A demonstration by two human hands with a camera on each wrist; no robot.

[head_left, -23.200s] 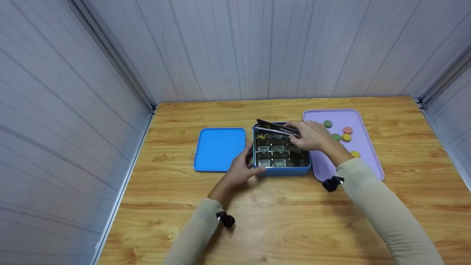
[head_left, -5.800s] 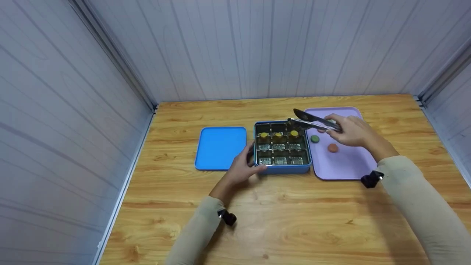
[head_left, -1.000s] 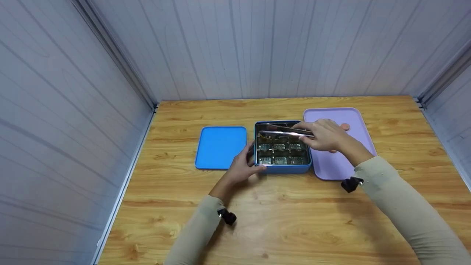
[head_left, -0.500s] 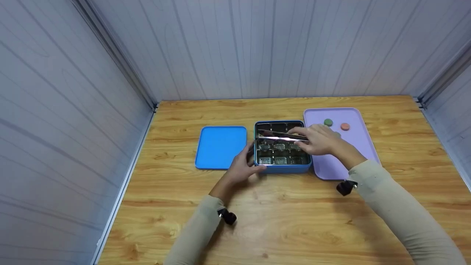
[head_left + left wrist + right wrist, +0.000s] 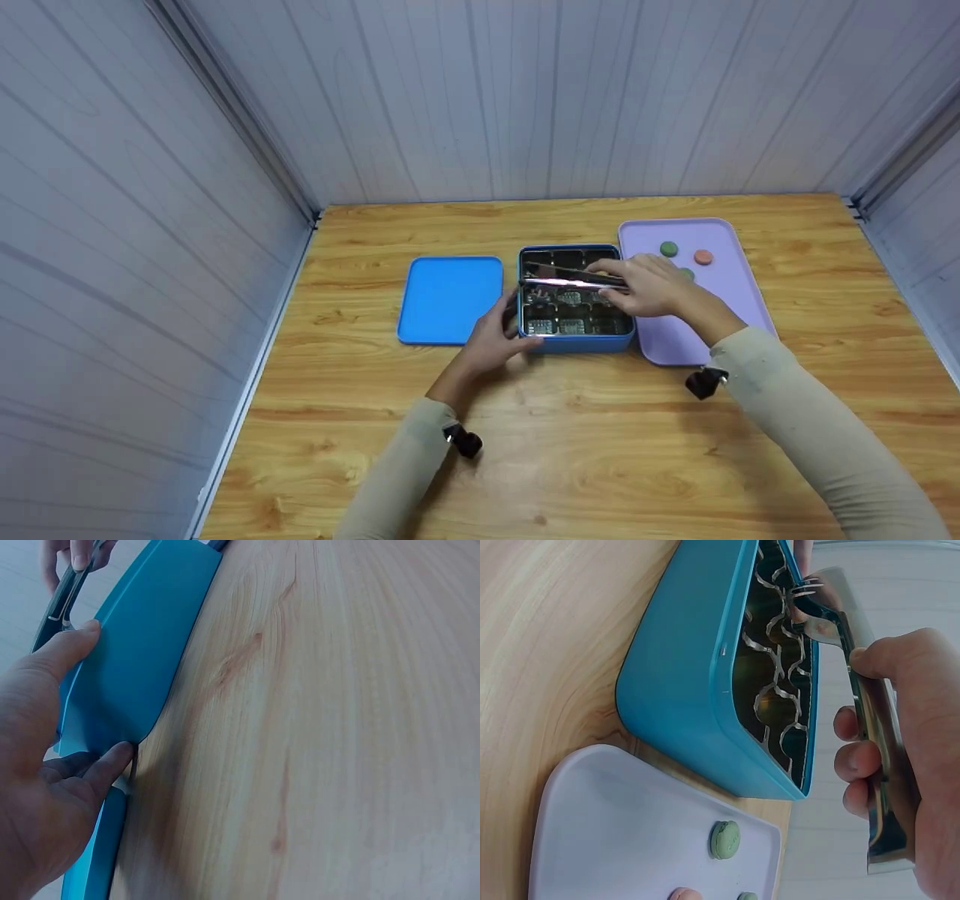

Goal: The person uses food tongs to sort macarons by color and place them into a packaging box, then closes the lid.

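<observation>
At the far left the blue lid (image 5: 449, 300) lies flat on the wooden table (image 5: 570, 442), set aside just beside the blue tin (image 5: 575, 341) so the compartments are open to reach. The left hand (image 5: 491, 345) grips the tin's near left corner, thumb along the front wall and fingers curled round the side, seemingly to steady it. Over the tin's middle row, the right hand (image 5: 651, 285) holds metal tongs (image 5: 574, 279), fingers wrapped round the handles, tips reaching left above the gold liner; whether the tips carry anything cannot be told. To the right, the lilac tray (image 5: 720, 322) bears a green macaron (image 5: 669, 249) and an orange macaron (image 5: 703, 258), behind the right hand's knuckles
</observation>
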